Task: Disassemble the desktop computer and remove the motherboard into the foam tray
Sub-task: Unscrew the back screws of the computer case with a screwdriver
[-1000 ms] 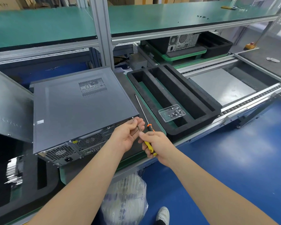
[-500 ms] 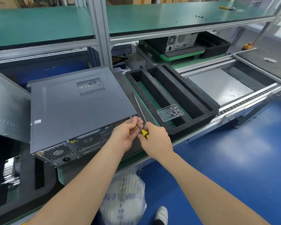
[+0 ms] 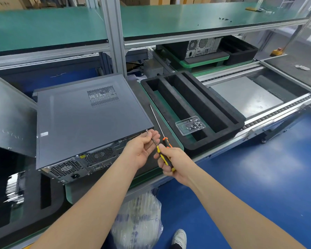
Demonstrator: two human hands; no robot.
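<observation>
A grey desktop computer (image 3: 86, 121) lies on its side on the bench, rear panel toward me. My right hand (image 3: 174, 161) grips a yellow-and-black screwdriver (image 3: 162, 156) whose shaft points up-left to a screw (image 3: 147, 130) at the case's rear right corner. My left hand (image 3: 142, 147) curls its fingers round the shaft just below that screw. A second, long screwdriver (image 3: 157, 121) with an orange handle lies on the mat right of the case. The black foam tray (image 3: 221, 112) with long slots sits to the right.
A clear plastic box of screws (image 3: 190, 125) rests in the foam tray. A loose grey side panel (image 3: 9, 114) leans at the left. Another foam tray (image 3: 25, 198) holds a heatsink at lower left. A roller conveyor (image 3: 276, 112) runs at the right, with a second computer (image 3: 201, 45) behind.
My right hand has slid back down the screwdriver handle, so more of the yellow handle shows again. The left hand stays at the corner screw. The computer has not moved.
</observation>
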